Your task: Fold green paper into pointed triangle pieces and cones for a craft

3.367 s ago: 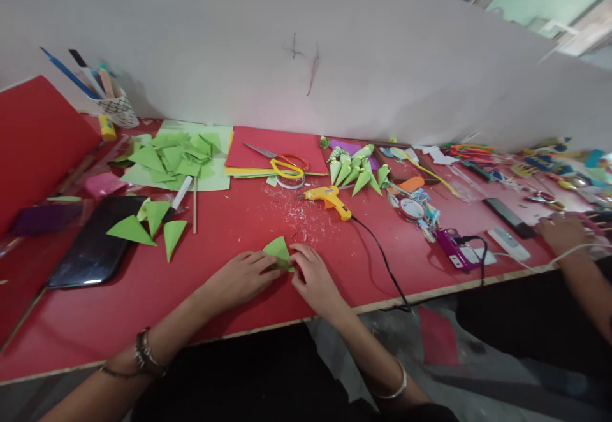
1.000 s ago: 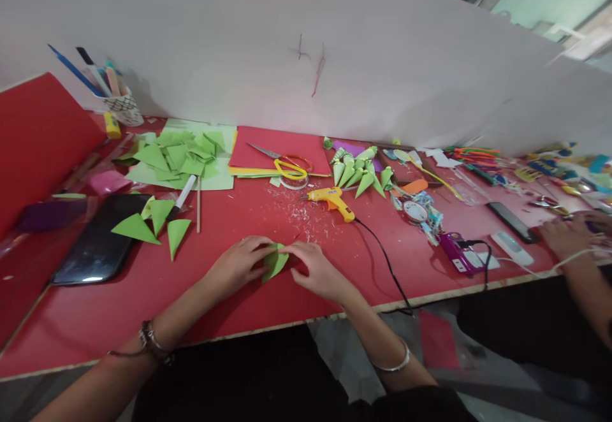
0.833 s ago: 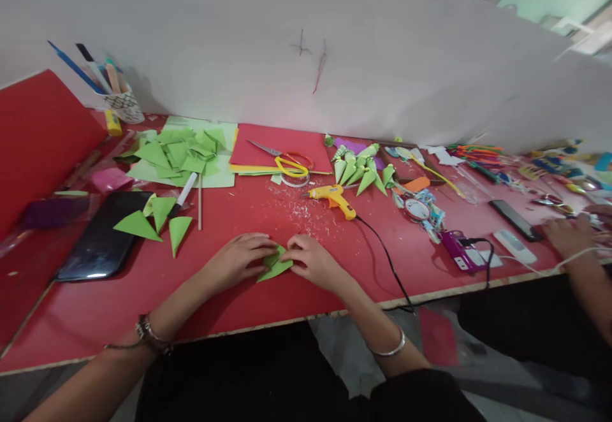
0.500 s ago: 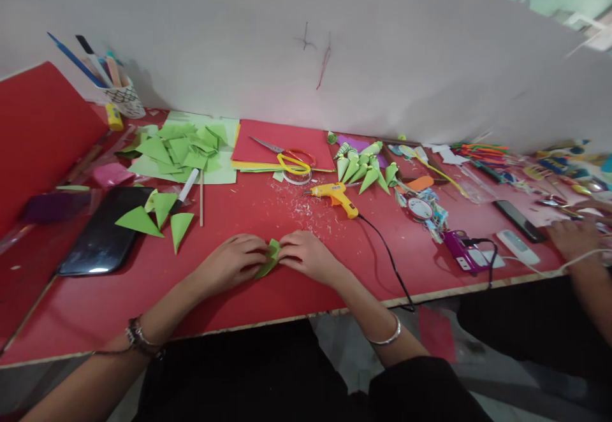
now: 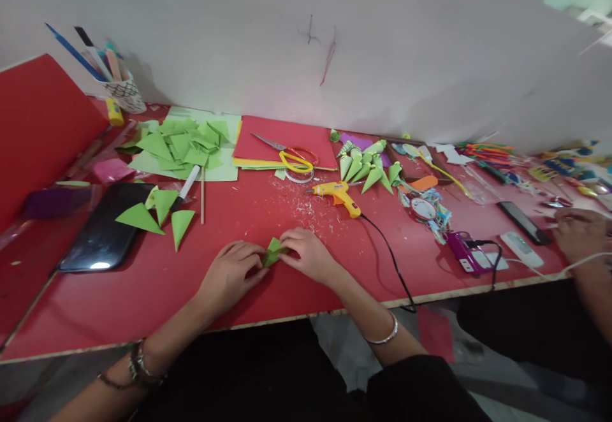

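Near the front edge of the red table, a small green paper piece (image 5: 273,252) is held between both hands. My left hand (image 5: 235,275) pinches its left side with thumb and fingers. On the right side, my right hand (image 5: 306,255) grips the same piece, fingers closed together. A yellow glue gun (image 5: 338,197) lies beyond my right hand. Left of my hands are green paper cones (image 5: 182,225) beside a dark phone (image 5: 108,234). A pile of cut green paper (image 5: 182,145) rests on a light green sheet behind them.
Scissors (image 5: 296,160) lie on red sheets (image 5: 268,135) at the back. More green cones (image 5: 366,166) stand to their right. A purple socket block (image 5: 463,251), another phone (image 5: 523,222) and a co-worker's hand (image 5: 581,234) are at the right. A pen cup (image 5: 125,94) stands back left.
The green paper piece has been turned and looks more compact between the fingers. My left hand has shifted slightly down, its thumb now more apart from the fingers. The view has tilted slightly.
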A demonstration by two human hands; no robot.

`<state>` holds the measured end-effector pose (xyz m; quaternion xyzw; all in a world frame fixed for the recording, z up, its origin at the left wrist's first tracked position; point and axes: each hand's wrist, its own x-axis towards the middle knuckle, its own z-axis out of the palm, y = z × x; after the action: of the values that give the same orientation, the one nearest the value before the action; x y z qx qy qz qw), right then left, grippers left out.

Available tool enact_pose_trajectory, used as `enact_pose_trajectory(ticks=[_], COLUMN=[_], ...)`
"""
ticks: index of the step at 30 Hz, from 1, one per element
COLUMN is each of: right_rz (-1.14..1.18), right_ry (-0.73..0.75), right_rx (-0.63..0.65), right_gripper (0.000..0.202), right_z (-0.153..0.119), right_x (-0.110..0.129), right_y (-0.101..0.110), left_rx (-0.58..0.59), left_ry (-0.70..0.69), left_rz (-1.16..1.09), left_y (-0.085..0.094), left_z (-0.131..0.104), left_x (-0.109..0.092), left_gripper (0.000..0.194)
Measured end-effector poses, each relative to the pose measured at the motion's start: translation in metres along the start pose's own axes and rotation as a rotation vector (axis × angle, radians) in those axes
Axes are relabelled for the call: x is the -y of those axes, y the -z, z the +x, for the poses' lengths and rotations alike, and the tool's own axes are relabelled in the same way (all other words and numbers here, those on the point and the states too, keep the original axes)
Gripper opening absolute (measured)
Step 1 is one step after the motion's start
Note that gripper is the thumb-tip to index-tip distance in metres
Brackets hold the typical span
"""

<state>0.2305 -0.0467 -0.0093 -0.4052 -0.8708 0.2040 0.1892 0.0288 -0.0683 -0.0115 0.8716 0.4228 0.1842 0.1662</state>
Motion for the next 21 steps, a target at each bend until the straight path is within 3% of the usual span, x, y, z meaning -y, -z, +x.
enact_pose_trajectory(ticks=[10, 21], right_rz=[-0.01, -0.073], right_ry=[-0.077, -0.092], right_rx=[-0.047, -0.009], right_gripper=[0.015, 0.014], right_z=[0.002, 0.004], right_x=[0.004, 0.004], right_y=[-0.005, -0.008], left_rx=[-0.083, -0.047], left_ry=[0.175, 0.169], left_rz=[0.085, 0.227], left_y=[-0.003, -0.002], left_z=[-0.006, -0.008], left_x=[-0.011, -0.01], left_gripper=[0.019, 0.023])
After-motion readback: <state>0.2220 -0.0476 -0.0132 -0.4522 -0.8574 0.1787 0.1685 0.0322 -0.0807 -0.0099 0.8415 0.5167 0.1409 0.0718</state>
